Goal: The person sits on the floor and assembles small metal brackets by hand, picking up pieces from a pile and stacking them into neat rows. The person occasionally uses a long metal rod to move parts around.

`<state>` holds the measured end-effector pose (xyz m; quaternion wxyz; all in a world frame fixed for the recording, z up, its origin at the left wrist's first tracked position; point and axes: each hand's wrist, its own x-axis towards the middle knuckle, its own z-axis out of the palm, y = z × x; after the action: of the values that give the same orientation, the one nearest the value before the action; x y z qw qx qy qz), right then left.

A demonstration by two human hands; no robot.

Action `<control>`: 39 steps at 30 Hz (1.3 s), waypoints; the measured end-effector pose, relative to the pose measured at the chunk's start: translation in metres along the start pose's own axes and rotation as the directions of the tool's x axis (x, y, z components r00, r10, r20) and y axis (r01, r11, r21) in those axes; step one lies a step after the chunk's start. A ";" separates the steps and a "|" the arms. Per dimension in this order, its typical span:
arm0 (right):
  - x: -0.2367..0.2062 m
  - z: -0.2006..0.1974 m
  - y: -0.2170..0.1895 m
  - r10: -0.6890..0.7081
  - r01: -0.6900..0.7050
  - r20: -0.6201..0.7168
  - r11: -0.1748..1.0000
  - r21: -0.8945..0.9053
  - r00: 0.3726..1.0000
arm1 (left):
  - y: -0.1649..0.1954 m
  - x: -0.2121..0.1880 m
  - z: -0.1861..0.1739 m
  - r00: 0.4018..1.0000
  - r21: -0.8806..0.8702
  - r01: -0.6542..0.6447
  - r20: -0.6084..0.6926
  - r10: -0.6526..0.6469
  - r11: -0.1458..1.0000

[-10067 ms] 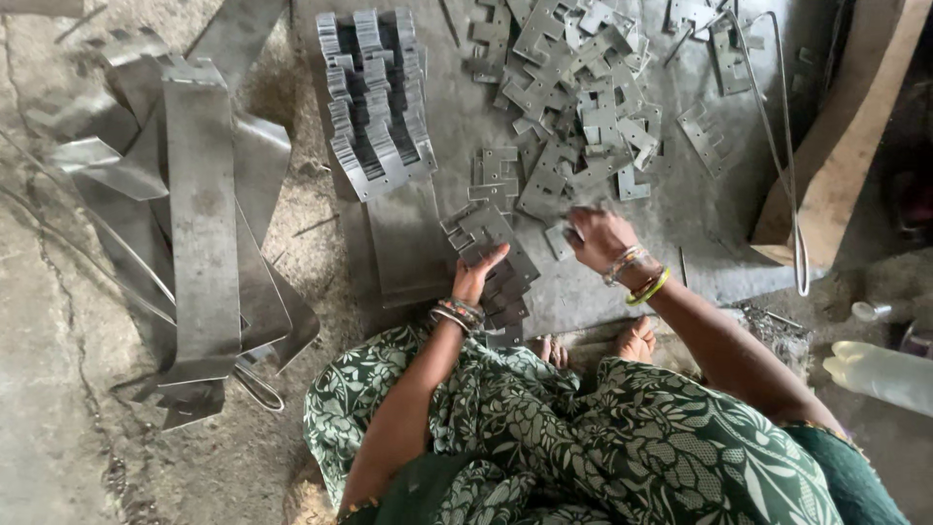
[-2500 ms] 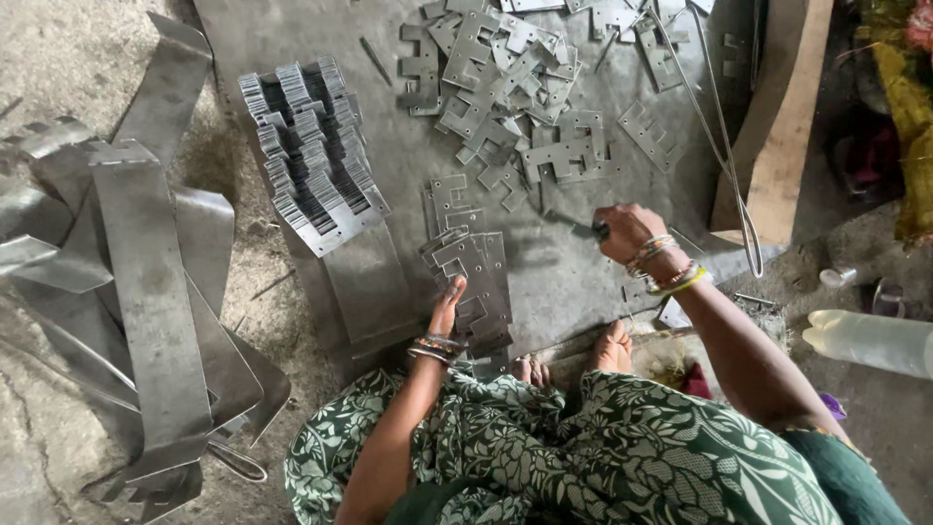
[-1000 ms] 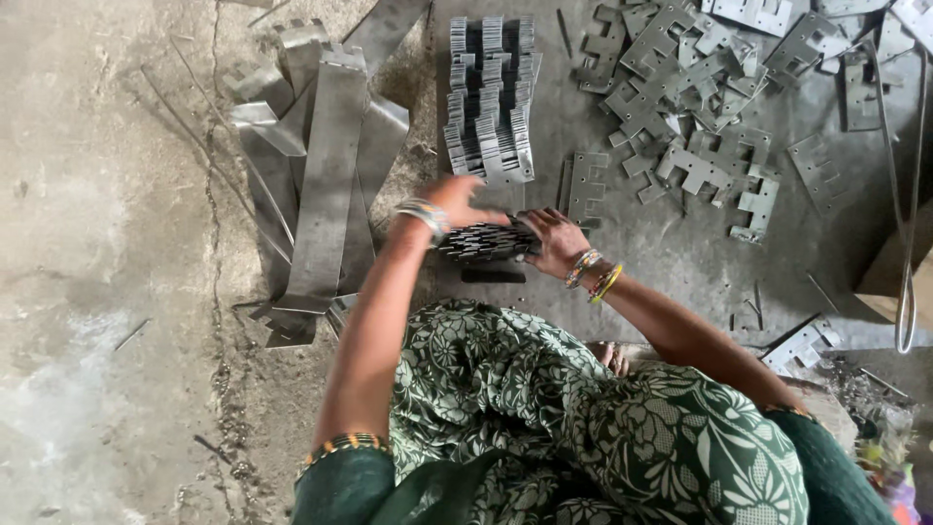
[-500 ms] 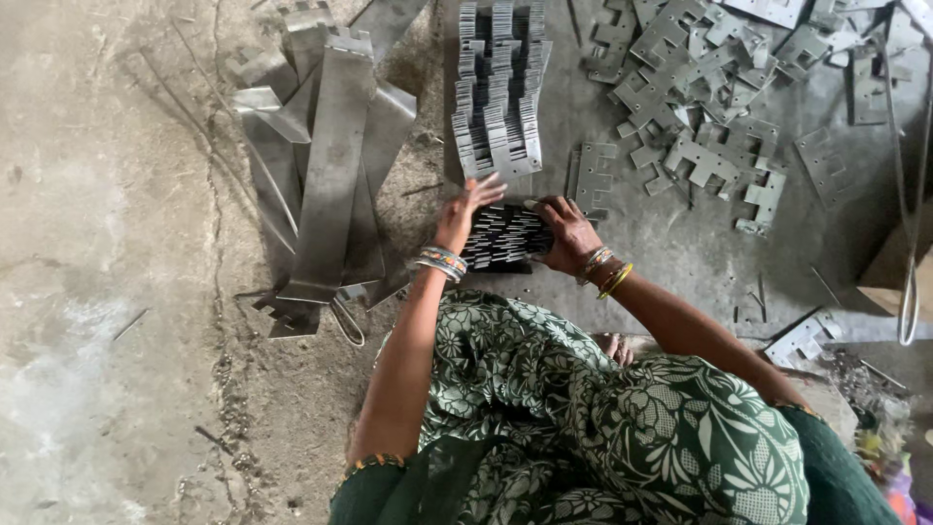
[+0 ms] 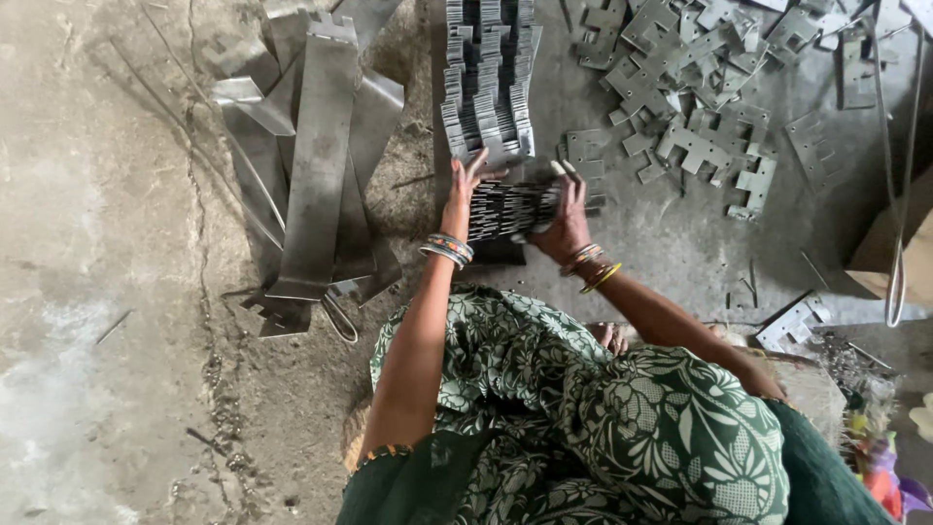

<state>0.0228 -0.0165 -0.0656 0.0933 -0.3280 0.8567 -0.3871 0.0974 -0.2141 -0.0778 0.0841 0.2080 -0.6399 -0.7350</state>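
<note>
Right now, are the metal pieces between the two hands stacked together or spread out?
Stacked together. The bundle of metal pieces stands on edge, pressed between the left hand and right hand.

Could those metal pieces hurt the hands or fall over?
Maybe. Both bare hands, the left hand and right hand, press on a bundle of thin grey stamped metal plates, so the edges could cut fingers. The bundle might slip apart and scatter. The long row of stacked grey plates just beyond it could get knocked and topple.
</note>
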 end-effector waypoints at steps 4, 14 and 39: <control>-0.003 0.002 -0.007 -0.110 0.110 0.014 0.994 -0.022 0.994 | -0.002 0.001 0.001 0.993 -0.144 -0.023 -0.118 0.006 0.989; -0.012 -0.004 -0.018 -0.074 0.074 0.116 0.997 0.005 0.990 | -0.028 -0.012 0.000 0.982 -0.003 0.027 -0.188 -0.027 1.000; 0.108 0.014 -0.006 -0.029 0.033 0.089 0.998 -0.045 0.996 | 0.037 0.108 -0.018 0.945 0.258 -0.058 -0.297 0.136 0.964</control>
<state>-0.0518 -0.0965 -0.0602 0.1172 -0.3602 0.8551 -0.3539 0.0023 -0.2787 -0.0649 0.1942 0.2981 -0.7141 -0.6029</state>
